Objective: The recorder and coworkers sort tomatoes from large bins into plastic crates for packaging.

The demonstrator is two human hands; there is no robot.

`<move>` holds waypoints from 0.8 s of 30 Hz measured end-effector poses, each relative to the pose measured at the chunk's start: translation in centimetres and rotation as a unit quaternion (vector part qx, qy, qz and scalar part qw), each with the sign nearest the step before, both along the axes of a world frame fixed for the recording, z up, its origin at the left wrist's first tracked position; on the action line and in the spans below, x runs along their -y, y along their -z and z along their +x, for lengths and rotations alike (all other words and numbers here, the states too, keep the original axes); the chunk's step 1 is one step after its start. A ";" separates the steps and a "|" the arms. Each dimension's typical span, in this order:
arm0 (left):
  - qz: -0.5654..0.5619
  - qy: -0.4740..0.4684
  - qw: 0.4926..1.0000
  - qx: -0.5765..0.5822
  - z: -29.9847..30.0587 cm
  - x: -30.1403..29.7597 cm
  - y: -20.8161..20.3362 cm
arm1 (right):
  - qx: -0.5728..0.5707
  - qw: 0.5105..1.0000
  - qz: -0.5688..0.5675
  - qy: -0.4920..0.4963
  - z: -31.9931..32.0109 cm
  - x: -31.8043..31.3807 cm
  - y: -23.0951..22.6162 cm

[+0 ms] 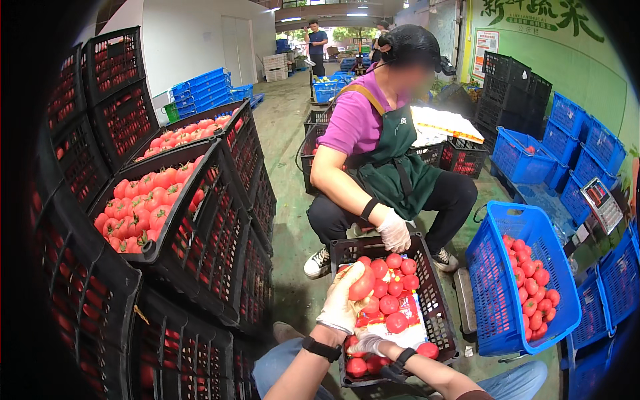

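Observation:
My gloved left hand (339, 308) is wrapped round a red tomato (362, 284), lifted above the left side of a black crate (442, 313). Lower in that crate, my gloved right hand (369, 343) reaches in beside tomatoes (357, 367) at the near left; its fingertips are partly hidden, so I cannot tell whether they grip one. More tomatoes (389, 305) cover the crate's far half. A red-and-white printed sheet (415, 320) shows bare between them. Across from me, a co-worker's gloved hand (395, 233) hangs over the crate's far edge.
Stacked black crates of tomatoes (143, 203) rise close on my left. To the right, a tilted blue crate (487, 267) holds tomatoes. A crouching person in a green apron (400, 163) faces the black crate. Blue crates (523, 157) and black crates (510, 83) stand farther right.

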State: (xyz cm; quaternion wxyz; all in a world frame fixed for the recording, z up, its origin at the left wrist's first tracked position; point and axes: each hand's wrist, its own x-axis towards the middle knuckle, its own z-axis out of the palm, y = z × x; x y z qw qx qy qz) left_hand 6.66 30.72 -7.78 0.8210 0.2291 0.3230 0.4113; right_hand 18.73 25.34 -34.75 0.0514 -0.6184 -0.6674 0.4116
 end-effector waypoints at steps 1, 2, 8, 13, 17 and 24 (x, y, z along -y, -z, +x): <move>-0.009 -0.014 1.000 0.008 -0.1 0.0 -0.2 | 0.073 0.995 -0.037 -0.050 -0.7 -0.1 0.0; -0.026 -0.048 0.998 0.006 -1.7 0.1 0.1 | 0.136 0.980 -0.076 -0.121 -3.6 0.1 -2.5; -0.016 -0.042 0.992 0.119 -1.6 -0.7 0.9 | 0.184 0.973 -0.136 -0.012 -2.2 -0.2 -1.7; -0.018 -0.003 0.998 0.065 -2.1 -0.1 0.2 | -0.075 0.970 -0.170 0.157 1.2 2.8 -7.8; 0.023 0.057 0.998 0.016 -0.4 0.6 0.3 | -0.364 0.862 0.020 0.351 5.9 4.6 -10.6; 0.089 0.222 0.971 -0.018 2.9 1.8 4.8 | -0.630 0.635 0.238 0.378 5.8 5.3 -25.0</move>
